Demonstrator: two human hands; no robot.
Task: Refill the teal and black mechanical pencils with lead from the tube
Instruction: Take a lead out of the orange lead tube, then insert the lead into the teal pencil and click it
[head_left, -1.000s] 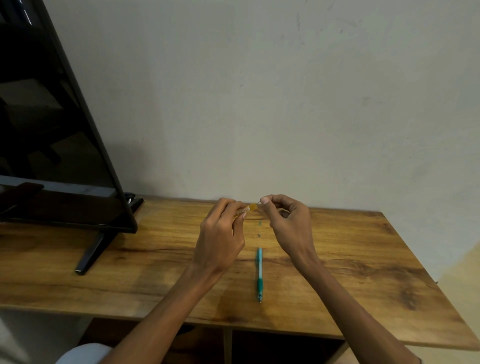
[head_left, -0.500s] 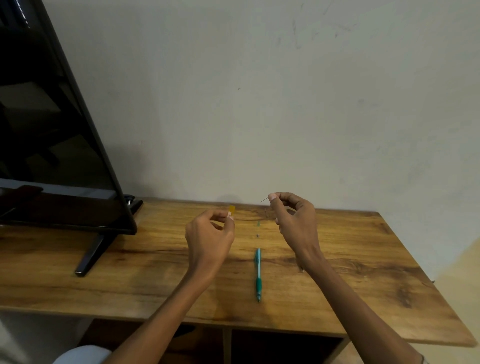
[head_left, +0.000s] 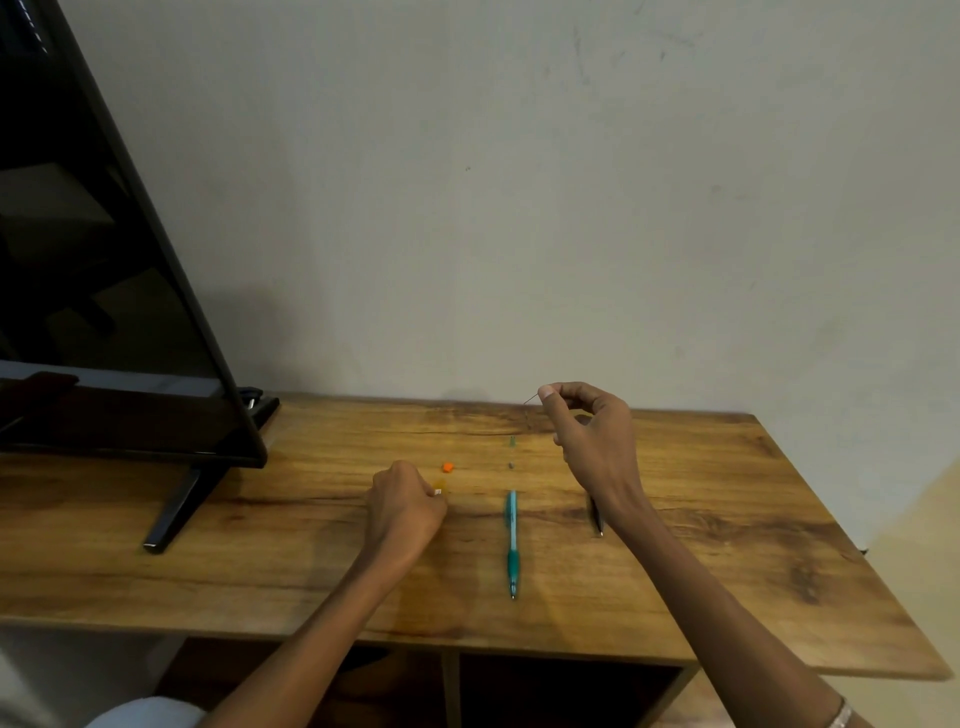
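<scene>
**Q:** So, what surface and room is this?

**A:** Wooden desk (head_left: 701, 561) with dark grain, set against a plain pale wall (head_left: 519, 208). Far left of the teal pencil (head_left: 512, 540), a black monitor (head_left: 104, 312) stands on a slanted foot. The teal pencil lies flat mid-desk, tip toward the person. Just right of it, the black pencil (head_left: 596, 517) lies partly hidden under the right wrist. Beyond the teal pencil sit two tiny parts, too small to identify.

**Q:** And the hands?

**A:** The left hand (head_left: 405, 512) rests curled on the desk, left of the teal pencil, closed around the yellowish lead tube (head_left: 439, 491). An orange cap (head_left: 447, 467) lies just beyond it. The right hand (head_left: 592, 441) is raised, right of the teal pencil, pinching a thin lead (head_left: 531, 399).

**Q:** What changed?

**A:** Half a second ago the left hand held the tube in the air; it has dropped to the desk. The right hand barely moved.
</scene>
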